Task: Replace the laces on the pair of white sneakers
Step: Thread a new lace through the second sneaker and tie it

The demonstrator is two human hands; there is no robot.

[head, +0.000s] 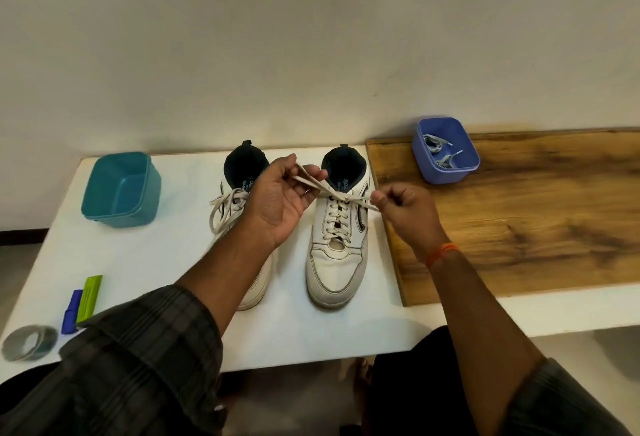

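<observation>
Both hands on the right sneaker's lace, pulled taut over the top eyelets.

Left hand [277, 198] palm-up, fingers curled round one lace [313, 182] end; right hand [403, 208] knuckles-up, pinching the other end. Right sneaker [337, 262] mid table [138, 262], toe near; left sneaker [235, 207] just beside it, laces loose. Blue tub [446, 172] far right holds spare laces.

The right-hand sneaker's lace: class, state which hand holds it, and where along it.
Both hands. The left hand pinches one free end of the lace, the right hand the other, pulled apart above the sneaker.
</observation>
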